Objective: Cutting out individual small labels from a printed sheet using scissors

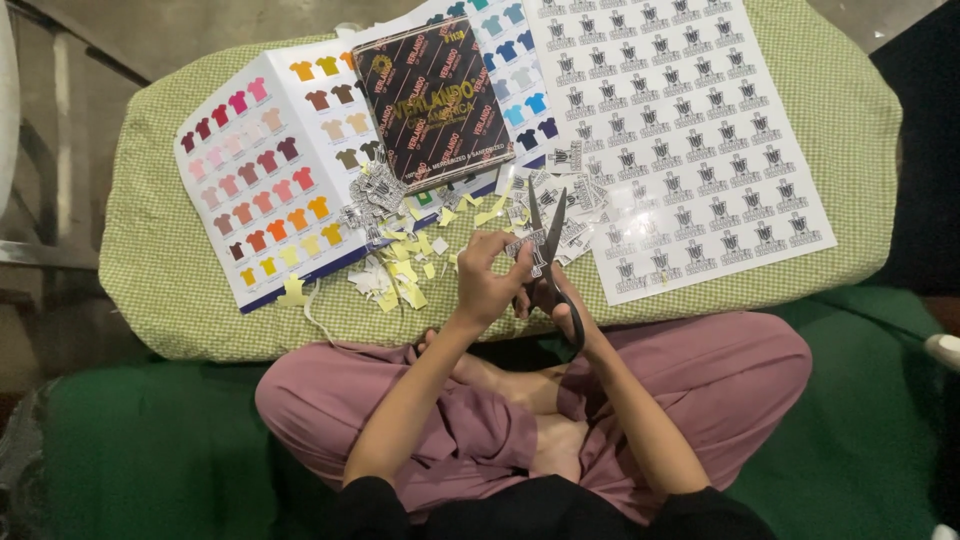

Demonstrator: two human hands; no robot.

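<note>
Risk first: the scissors (548, 250) have their blades parted right beside the left hand's fingertips (508, 243), so a rushed snip could nick a finger or slice through the printed emblem. The left hand (487, 280) pinches a small sticker cutout (527, 247) above the green checked cushion (160, 290), wrist bent inward. The right hand (552, 300) is curled through the scissor handles, forearm angled up from the lap. Paper scraps (405, 270) lie nearby.

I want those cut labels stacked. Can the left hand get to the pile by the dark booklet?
Probably yes: the left hand, pinching a label, sits just right of the pile, with only paper scraps between.
</note>
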